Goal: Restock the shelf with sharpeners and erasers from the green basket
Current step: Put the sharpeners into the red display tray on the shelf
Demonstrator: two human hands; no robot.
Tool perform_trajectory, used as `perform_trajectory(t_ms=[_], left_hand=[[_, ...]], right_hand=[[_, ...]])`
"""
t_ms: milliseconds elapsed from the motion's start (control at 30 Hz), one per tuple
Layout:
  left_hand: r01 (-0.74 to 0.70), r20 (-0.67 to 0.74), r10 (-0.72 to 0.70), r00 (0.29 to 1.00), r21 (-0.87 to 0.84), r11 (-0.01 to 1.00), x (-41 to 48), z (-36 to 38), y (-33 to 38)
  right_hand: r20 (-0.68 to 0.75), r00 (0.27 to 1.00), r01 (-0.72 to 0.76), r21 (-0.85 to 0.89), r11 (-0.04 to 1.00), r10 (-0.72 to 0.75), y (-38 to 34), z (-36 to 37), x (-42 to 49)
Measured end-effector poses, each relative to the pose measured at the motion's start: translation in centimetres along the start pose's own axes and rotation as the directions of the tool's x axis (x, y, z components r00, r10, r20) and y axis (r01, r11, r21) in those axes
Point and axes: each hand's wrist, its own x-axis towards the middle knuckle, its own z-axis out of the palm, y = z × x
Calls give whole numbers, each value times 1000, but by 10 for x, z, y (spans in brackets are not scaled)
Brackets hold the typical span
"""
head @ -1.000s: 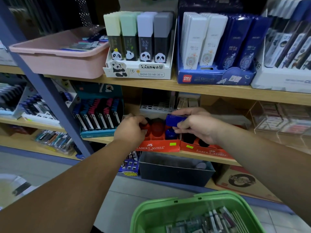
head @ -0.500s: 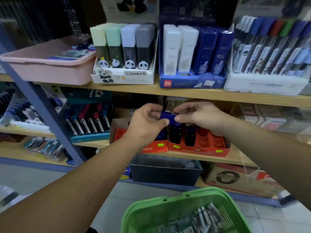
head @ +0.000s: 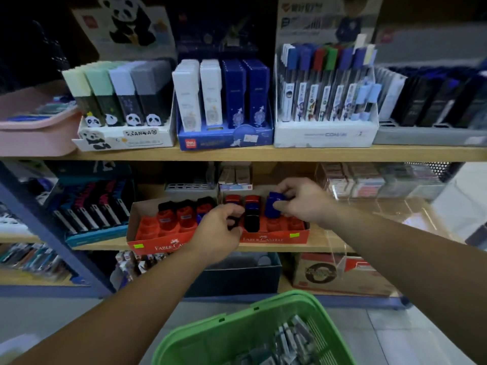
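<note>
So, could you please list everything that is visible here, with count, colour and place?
green basket: one, green, bottom centre, grey packets inside
display trays: two, red, middle shelf
sharpeners: several, red, black, blue, in trays
pink tub: one, pink, top shelf left
panda box: one, white, top shelf
blue box: one, blue, top shelf centre
pen box: one, white, top shelf right
left hand: one, grips dark sharpener
right hand: one, holds blue sharpener at right tray

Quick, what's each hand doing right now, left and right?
Left hand: closed, pinching a black sharpener at the red tray.
Right hand: closed, holding a blue sharpener.
</note>
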Motion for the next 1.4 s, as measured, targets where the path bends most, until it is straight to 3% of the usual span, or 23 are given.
perform_trajectory(t_ms=[333, 500, 633, 767, 933, 1067, 1267, 1400], left_hand=[[5, 79, -11, 997, 81, 997, -3, 2, -21], [-15, 62, 11, 998, 64, 998, -2, -2, -20], [-44, 53, 40, 998, 72, 996, -15, -15, -14], [-105, 99, 90, 991, 159, 982, -51, -31, -8], [-90, 312, -14, 950, 316, 945, -106, -25, -25], [-68, 460, -132, 878, 394, 917, -137, 3, -62], [-39, 580, -347, 737, 550, 835, -179, 60, -127], [-19, 622, -431, 653, 583, 812, -186, 75, -151]], right_hand=[[-19, 999, 42, -311, 949, -51, 15, 1, 16], [2, 989, 110, -679, 726, -147, 9, 13, 12], [-22, 960, 154, -789, 594, -278, -8, 16, -7], [96, 938, 281, -776, 565, -334, -31, 25, -59], [376, 907, 392, -595, 702, -188, -19, 69, -138], [669, 739, 326, -465, 823, 85, 26, 136, -171], [714, 629, 14, -406, 914, 307, 117, 234, -200], [754, 526, 26, -476, 879, 393, 152, 269, -198]])
